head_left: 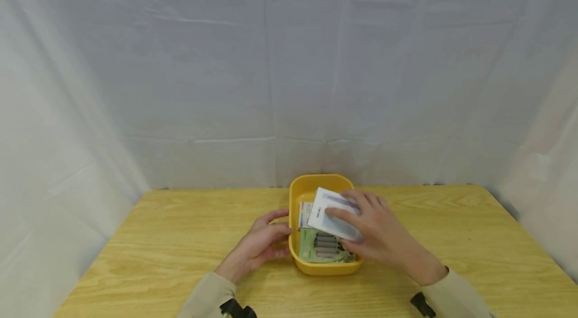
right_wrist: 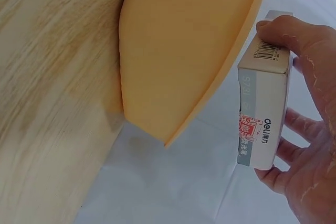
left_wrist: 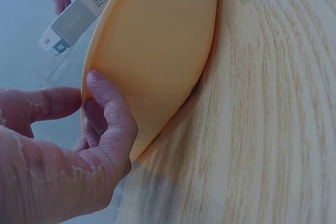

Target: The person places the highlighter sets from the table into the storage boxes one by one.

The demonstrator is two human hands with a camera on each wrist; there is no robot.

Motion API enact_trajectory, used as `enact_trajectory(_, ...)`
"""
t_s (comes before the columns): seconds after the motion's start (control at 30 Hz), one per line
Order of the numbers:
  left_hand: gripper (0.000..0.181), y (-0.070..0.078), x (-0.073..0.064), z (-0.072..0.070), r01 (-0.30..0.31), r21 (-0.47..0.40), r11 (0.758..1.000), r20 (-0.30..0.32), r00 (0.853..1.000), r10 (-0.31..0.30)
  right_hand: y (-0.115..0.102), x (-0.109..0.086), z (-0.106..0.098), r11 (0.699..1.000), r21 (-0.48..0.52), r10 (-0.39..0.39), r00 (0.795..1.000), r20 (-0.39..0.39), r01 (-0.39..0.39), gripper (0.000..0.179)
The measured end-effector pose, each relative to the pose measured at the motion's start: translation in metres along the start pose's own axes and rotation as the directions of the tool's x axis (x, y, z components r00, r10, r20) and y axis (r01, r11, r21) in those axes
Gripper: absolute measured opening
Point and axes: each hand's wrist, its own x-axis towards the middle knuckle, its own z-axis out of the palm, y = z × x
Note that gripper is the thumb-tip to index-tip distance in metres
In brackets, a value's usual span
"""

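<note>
A yellow plastic bin (head_left: 321, 269) stands on the table near its back edge. My left hand (head_left: 259, 245) is at the bin's left side, thumb at the rim and curled fingers against the outer wall (left_wrist: 157, 40). Over the bin, my right hand (head_left: 378, 227) holds a white and grey carton (right_wrist: 262, 114) marked "deli", thumb on one side and fingers on the other. The carton is tilted and overlaps the bin's contents in the head view. Inside lie a green pack (head_left: 308, 248) with several greyish sticks and a small white pack (head_left: 303, 217), partly hidden under the carton.
The wooden table (head_left: 194, 237) extends to both sides of the bin. White sheeting (head_left: 217, 82) hangs close behind the table and along its left and right sides. Dark straps (head_left: 423, 304) sit on both sleeves.
</note>
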Motion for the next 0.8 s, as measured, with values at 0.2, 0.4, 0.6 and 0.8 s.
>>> enact_trajectory(0.2, 0.062, -0.001, 0.002, -0.002, 0.009, -0.015, 1.000, 0.007, 1.000, -0.009, -0.002, 0.004, 0.000, 1.000, 0.019, -0.003, 0.999, 0.038, 0.002, 0.066)
enact_trajectory(0.4, 0.062, -0.002, 0.003, -0.004, 0.024, -0.041, 0.999, 0.026, 0.999, -0.023, -0.005, 0.006, 0.005, 0.998, 0.056, 0.014, 0.998, 0.060, -0.017, 0.066)
enact_trajectory(0.6, 0.061, -0.001, 0.001, -0.004, 0.024, -0.039, 0.999, 0.037, 0.999, -0.022, -0.006, 0.008, 0.011, 0.995, 0.090, 0.034, 0.997, 0.071, -0.041, 0.065)
enact_trajectory(0.8, 0.060, -0.001, -0.002, -0.005, 0.013, -0.034, 0.999, 0.051, 0.999, -0.012, -0.006, 0.008, 0.015, 0.991, 0.124, 0.038, 0.994, 0.099, -0.050, 0.060)
